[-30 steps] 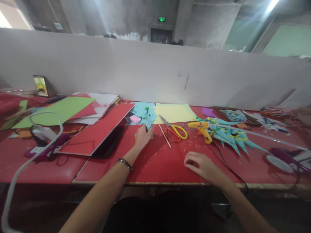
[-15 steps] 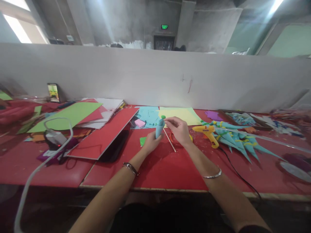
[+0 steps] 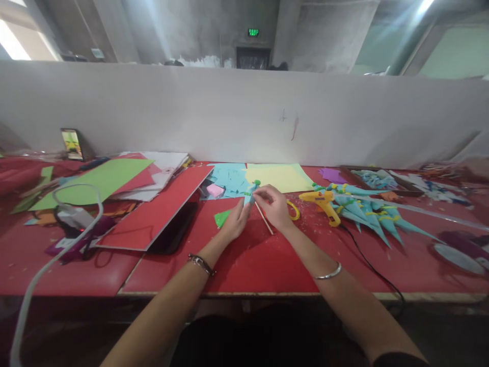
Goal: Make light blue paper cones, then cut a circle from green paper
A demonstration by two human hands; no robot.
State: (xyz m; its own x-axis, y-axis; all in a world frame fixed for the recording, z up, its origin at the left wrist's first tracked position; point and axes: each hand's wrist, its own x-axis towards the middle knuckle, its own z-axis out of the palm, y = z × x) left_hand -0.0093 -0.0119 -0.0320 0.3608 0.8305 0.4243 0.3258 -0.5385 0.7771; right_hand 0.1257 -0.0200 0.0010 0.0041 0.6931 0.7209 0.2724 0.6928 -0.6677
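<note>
My left hand (image 3: 236, 223) is closed round a small light-blue paper cone (image 3: 247, 198) with green bits at its top. My right hand (image 3: 274, 205) is pinched at the cone's upper right side, its fingertips touching or nearly touching it; anything between them is too small to make out. Below the right fingers a thin wooden stick (image 3: 266, 222) slants over the red table. Green paper (image 3: 221, 218) lies just left of my left hand. Yellow scissor handles (image 3: 294, 210) show beside my right hand, partly hidden by it.
A yellow glue gun (image 3: 323, 204) and a pile of blue cones (image 3: 367, 215) lie at the right. Pale yellow paper (image 3: 280, 176) and blue sheets (image 3: 230, 178) are at the back. A raised red board (image 3: 156, 214), a white cable (image 3: 42, 270) and a phone (image 3: 72, 144) are at left.
The cone has tilted and sits lower in my left hand, which is more upright round it. My right fingers have come down to the cone's side. The whole view has shifted slightly.
</note>
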